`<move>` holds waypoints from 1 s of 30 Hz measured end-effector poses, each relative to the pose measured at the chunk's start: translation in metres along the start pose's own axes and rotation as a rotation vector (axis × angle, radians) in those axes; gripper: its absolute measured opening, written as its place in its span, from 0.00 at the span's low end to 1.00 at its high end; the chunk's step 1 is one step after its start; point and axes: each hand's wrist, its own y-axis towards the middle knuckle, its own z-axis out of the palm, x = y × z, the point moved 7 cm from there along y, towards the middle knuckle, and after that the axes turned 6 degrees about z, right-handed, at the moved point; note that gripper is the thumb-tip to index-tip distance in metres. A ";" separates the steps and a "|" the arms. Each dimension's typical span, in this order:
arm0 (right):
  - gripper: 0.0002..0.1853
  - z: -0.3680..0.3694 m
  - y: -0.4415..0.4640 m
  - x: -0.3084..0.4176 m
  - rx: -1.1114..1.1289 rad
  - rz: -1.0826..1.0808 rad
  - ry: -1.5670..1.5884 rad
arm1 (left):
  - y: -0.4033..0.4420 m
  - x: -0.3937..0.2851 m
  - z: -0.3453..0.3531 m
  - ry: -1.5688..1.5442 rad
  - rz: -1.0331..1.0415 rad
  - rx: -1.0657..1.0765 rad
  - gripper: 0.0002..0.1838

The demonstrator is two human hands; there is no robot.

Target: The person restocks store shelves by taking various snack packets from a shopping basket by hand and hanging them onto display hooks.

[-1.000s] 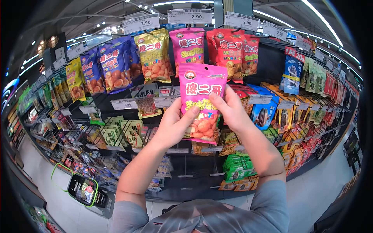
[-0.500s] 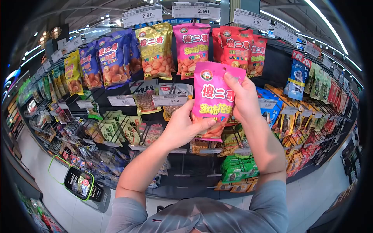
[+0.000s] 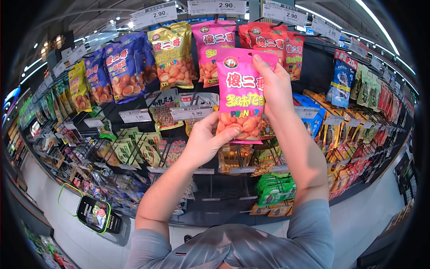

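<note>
Between my two hands I hold up a pink bag of peanuts [image 3: 239,101], its printed front turned toward me. My left hand [image 3: 208,136] pinches the lower left corner, thumb on the front. At the upper right edge my right hand [image 3: 274,85] grips the bag, thumb across the front near the top seal. Behind it, a matching pink bag [image 3: 210,40] hangs on a hook, partly covered. Red bags [image 3: 268,38] hang to its right, and a gold bag [image 3: 172,56] and purple bags [image 3: 123,67] to its left.
Price tags [image 3: 217,6] line the top of the curved rack. Lower rows carry nut packets [image 3: 163,110], green bags [image 3: 275,188] and yellow seed bags [image 3: 345,141]. A black shopping basket [image 3: 98,215] with a green rim and packets inside stands on the floor at left.
Both hands have raised the pink bag of peanuts and shifted it slightly left. More of its lower front shows, and the hands keep their hold. The view has shifted a little.
</note>
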 end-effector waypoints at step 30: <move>0.10 0.066 0.091 0.013 0.198 0.054 0.043 | 0.157 -0.083 -0.055 -0.237 0.118 -0.241 0.16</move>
